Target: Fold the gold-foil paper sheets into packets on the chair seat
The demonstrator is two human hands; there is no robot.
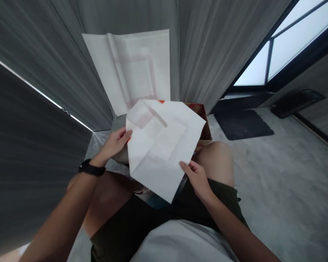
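Note:
A white sheet of paper (164,142) with folded corners and faint marks showing through is held up over my lap. My left hand (117,142), with a dark band on its wrist, pinches the sheet's left edge, where a bit of orange-red shows. At the lower right edge, my right hand (195,176) grips the paper between thumb and fingers. Behind it, a larger creased white sheet (142,69) leans on the grey seat. Partly hidden under the held paper, something with a printed, dark teal surface (158,200) lies on my lap.
An open brown box (206,131) stands beyond my right knee, partly covered by the paper. Grey curtain-like panels (210,47) rise around the seat. A dark mat (243,123) lies on the grey floor (278,189) to the right, near a window (284,51).

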